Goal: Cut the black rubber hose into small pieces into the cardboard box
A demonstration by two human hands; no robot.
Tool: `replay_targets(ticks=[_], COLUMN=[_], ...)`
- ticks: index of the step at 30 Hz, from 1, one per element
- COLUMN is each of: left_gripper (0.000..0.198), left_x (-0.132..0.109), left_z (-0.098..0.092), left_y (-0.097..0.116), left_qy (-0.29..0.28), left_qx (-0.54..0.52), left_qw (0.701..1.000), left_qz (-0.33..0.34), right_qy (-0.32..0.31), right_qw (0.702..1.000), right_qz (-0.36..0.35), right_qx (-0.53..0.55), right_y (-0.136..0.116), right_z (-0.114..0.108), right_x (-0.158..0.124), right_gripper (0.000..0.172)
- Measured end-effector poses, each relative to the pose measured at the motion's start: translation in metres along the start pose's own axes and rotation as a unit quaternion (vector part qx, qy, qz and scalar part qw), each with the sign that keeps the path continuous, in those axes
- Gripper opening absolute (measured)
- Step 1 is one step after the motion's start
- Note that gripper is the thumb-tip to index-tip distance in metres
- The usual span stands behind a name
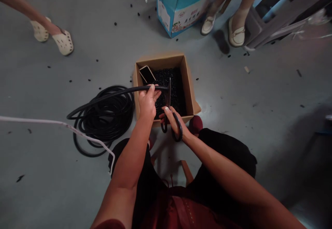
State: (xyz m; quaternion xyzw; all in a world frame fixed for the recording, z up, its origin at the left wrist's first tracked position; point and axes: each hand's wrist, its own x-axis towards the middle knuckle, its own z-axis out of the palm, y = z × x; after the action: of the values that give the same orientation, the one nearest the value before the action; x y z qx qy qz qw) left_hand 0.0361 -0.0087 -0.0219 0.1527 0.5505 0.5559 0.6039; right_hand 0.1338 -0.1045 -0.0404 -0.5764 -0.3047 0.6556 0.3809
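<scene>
My left hand is closed on a black corrugated tube close to its free end. From there the tube runs left to a loose coil on the floor. In my right hand is a pair of scissors with black handles, its blades pointing away from me. The tube's end lies at the blades; whether they are parted I cannot make out. Beneath both hands stands an open cardboard box holding many small black pieces. A dark, light-edged rectangular object leans in its far left corner.
A blue and white printed carton stands beyond the box. One person's feet in clogs are at far left, another's in white shoes at far right, beside a grey plastic stool. A pale cord crosses from the left. Black bits dot the floor.
</scene>
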Motion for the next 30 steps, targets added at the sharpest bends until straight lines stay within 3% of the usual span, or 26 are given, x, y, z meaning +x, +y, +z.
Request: replay_targets(ticks=[20, 30], left_gripper=[0.018, 0.014], left_x=[-0.003, -0.005], left_z=[0.000, 0.003], left_y=[-0.009, -0.011], left_qy=[-0.034, -0.030], left_qx=[0.019, 0.004], left_qw=[0.999, 1.000], left_qz=[0.013, 0.007], right_qy=[0.038, 0.041], right_qw=[0.999, 0.999], right_qz=[0.016, 0.003], right_qx=[-0.004, -0.006], right_y=[-0.004, -0.003], right_z=[-0.005, -0.005], right_x=[0.012, 0.010], right_gripper=[0.055, 0.062])
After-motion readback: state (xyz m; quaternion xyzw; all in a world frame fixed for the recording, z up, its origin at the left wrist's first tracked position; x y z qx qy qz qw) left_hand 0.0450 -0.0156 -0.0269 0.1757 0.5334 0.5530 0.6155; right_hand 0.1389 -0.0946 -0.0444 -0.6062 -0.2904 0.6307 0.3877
